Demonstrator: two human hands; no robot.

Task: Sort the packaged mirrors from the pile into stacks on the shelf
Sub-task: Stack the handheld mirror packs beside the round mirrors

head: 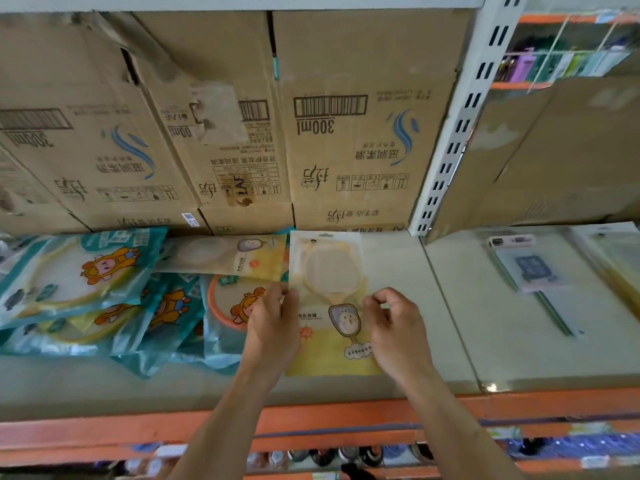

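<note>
- Left hand [273,320] and right hand [394,327]: fingers curled, each pinching a side edge of the yellow mirror pack [329,271].
- The pack sits between my hands over the shelf [394,265], long axis running away from me.
- The pile [104,289] lies to the left, nearer my left hand.

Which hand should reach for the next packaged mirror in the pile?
Probably the left hand: it sits at the left edge of the yellow package, beside the teal pile; the right hand is across the package.
</note>
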